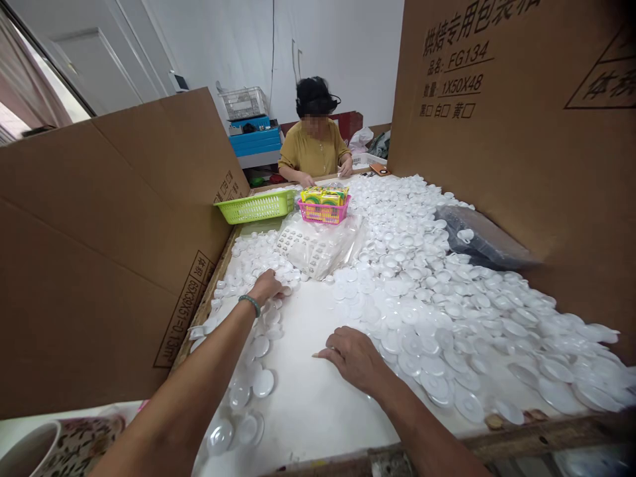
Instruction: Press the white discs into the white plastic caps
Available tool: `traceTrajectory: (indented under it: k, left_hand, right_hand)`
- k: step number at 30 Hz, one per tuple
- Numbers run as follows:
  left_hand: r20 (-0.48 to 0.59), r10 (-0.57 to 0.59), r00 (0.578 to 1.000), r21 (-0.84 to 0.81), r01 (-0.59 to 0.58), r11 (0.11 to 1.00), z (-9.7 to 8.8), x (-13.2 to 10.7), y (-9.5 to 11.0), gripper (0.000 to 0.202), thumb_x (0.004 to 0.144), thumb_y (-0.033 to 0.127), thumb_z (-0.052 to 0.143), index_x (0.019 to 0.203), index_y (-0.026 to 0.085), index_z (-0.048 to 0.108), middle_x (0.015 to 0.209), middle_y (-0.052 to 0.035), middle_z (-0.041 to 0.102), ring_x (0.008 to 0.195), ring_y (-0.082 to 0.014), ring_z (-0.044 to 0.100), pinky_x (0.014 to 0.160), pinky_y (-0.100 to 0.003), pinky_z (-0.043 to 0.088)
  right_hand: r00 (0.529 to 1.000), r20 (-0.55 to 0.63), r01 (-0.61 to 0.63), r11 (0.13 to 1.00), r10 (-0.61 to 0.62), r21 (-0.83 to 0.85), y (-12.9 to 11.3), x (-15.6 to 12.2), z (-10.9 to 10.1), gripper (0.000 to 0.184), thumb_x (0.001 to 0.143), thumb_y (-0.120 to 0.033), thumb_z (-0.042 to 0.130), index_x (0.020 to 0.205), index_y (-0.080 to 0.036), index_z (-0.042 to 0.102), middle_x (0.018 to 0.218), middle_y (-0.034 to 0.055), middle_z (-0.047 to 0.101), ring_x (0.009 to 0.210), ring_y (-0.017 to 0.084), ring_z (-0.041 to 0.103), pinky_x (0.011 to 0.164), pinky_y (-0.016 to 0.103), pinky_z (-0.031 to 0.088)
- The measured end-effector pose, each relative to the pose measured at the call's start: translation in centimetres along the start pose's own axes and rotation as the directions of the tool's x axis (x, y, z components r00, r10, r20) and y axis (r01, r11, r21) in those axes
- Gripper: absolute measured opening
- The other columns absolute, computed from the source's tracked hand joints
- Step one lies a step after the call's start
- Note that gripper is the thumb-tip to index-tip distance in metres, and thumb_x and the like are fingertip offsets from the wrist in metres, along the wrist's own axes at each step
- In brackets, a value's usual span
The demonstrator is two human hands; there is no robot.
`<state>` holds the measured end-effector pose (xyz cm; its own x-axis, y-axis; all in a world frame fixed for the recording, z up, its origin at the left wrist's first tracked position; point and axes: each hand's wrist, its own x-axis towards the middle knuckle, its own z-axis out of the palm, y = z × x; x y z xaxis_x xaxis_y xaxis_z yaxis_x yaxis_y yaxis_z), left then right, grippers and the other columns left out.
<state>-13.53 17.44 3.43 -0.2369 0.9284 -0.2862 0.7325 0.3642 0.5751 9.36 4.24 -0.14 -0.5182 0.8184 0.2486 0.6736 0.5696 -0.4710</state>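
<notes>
A patterned cup [44,450] sits at the near left corner, just outside the cardboard wall [99,265] that runs along the desk's left edge. Both forearms reach over the near edge of the white desk [308,397]. The right hand [355,358] lies palm down on a bare patch near the middle of the near edge, fingers [330,351] loosely spread and flat, holding nothing, just beside the big heap of white plastic discs [437,305] that fills the right half. The left hand [265,286], with a green bracelet [250,303] at the wrist, reaches further along the left edge and rests on a smaller scatter of discs; its fingers curl downward, and whether they pinch one cannot be told. Beyond it lie clear bags [318,248], then a pink basket [324,211] and a green basket [256,207]. Another person [314,146] sits at the far edge.
</notes>
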Motion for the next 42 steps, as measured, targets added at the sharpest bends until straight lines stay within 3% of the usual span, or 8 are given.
traceTrajectory:
  k: [6, 10, 12, 16, 25, 34, 38, 42]
  left_hand:
    - [0.05, 0.186, 0.981, 0.085, -0.19, 0.978, -2.2, -1.5, 1.4, 0.054, 0.075, 0.032, 0.062, 0.123, 0.015, 0.043, 0.088, -0.0061, 0.066, 0.075, -0.015, 0.063, 0.067, -0.024, 0.049]
    - [0.016, 0.201, 0.98, 0.33, -0.195, 0.924, -3.1, -1.7, 0.6, 0.062, 0.052, 0.03, 0.077, 0.109, 0.016, 0.054, 0.099, -0.01, 0.064, 0.101, -0.028, 0.056, 0.08, -0.031, 0.044]
    - [0.041, 0.205, 0.978, 0.415, -0.204, 0.887, -2.4, -1.9, 0.1, 0.062, 0.045, 0.02, 0.078, 0.103, 0.016, 0.057, 0.101, -0.0104, 0.064, 0.104, -0.0305, 0.054, 0.081, -0.031, 0.042]
    - [0.096, 0.25, 0.963, 0.478, -0.265, 0.837, 0.2, -2.9, 0.2, 0.05, 0.056, 0.018, 0.069, 0.104, 0.017, 0.057, 0.096, -0.0088, 0.065, 0.098, -0.0263, 0.057, 0.077, -0.029, 0.041]
    - [0.133, 0.397, 0.908, 0.334, -0.418, 0.845, 5.4, -8.1, 3.2, 0.027, 0.076, 0.027, 0.052, 0.102, 0.02, 0.057, 0.088, -0.0025, 0.066, 0.078, -0.0164, 0.06, 0.064, -0.024, 0.041]
    - [-0.021, 0.552, 0.834, 0.16, -0.542, 0.825, 8.7, -14.9, 0.1, 0.044, 0.082, 0.035, 0.049, 0.122, 0.018, 0.045, 0.109, -0.0095, 0.057, 0.098, -0.0228, 0.053, 0.082, -0.034, 0.042]
    - [-0.069, 0.53, 0.845, 0.16, -0.515, 0.842, 9.2, -14.8, -1.1, 0.041, 0.083, 0.034, 0.047, 0.119, 0.015, 0.048, 0.11, -0.0112, 0.056, 0.103, -0.0241, 0.051, 0.085, -0.036, 0.042]
    - [-0.14, 0.526, 0.839, 0.121, -0.513, 0.85, 9.7, -14.5, -1.5, 0.038, 0.084, 0.033, 0.046, 0.117, 0.014, 0.048, 0.107, -0.011, 0.057, 0.102, -0.0237, 0.051, 0.084, -0.036, 0.042]
  right_hand:
    - [1.0, 0.01, -0.029, 1.0, 0.029, -0.004, -0.1, 0.1, -0.3, 0.038, 0.088, -0.042, 0.046, 0.062, -0.017, 0.056, 0.063, 0.0009, 0.057, 0.065, 0.013, 0.052, 0.061, 0.024, 0.035]
    - [0.999, 0.017, -0.043, 0.999, 0.043, -0.011, -0.1, 0.1, -0.4, 0.037, 0.088, -0.042, 0.046, 0.063, -0.017, 0.058, 0.065, 0.0013, 0.058, 0.066, 0.013, 0.053, 0.061, 0.024, 0.035]
    - [0.999, 0.02, -0.043, 0.999, 0.043, -0.021, 0.0, 0.1, -0.4, 0.036, 0.089, -0.04, 0.046, 0.063, -0.017, 0.058, 0.065, 0.0012, 0.058, 0.067, 0.013, 0.053, 0.061, 0.024, 0.035]
    - [0.999, -0.008, -0.049, 0.997, 0.049, -0.056, 0.3, 0.0, -0.1, 0.032, 0.089, -0.038, 0.047, 0.066, -0.018, 0.057, 0.066, 0.0008, 0.057, 0.067, 0.014, 0.052, 0.06, 0.025, 0.036]
    - [0.98, -0.163, -0.145, 0.969, 0.113, -0.201, 1.1, 0.2, 0.1, 0.01, 0.086, -0.023, 0.052, 0.08, -0.018, 0.059, 0.083, 0.0051, 0.057, 0.08, 0.018, 0.049, 0.069, 0.029, 0.038]
    - [0.831, -0.466, -0.426, 0.885, 0.302, -0.186, 2.6, 0.2, -1.5, 0.021, 0.088, -0.016, 0.041, 0.1, -0.017, 0.059, 0.101, 0.0102, 0.058, 0.09, 0.022, 0.046, 0.073, 0.034, 0.033]
    - [0.923, -0.347, -0.282, 0.908, 0.167, -0.311, 2.9, 0.4, -1.2, 0.025, 0.088, -0.017, 0.046, 0.111, -0.02, 0.054, 0.117, 0.0085, 0.056, 0.109, 0.026, 0.04, 0.082, 0.039, 0.029]
    - [0.976, -0.193, -0.171, 0.908, 0.102, -0.383, 2.7, 0.5, -0.8, 0.01, 0.086, -0.02, 0.051, 0.092, -0.02, 0.059, 0.104, 0.0061, 0.062, 0.11, 0.026, 0.04, 0.083, 0.04, 0.026]
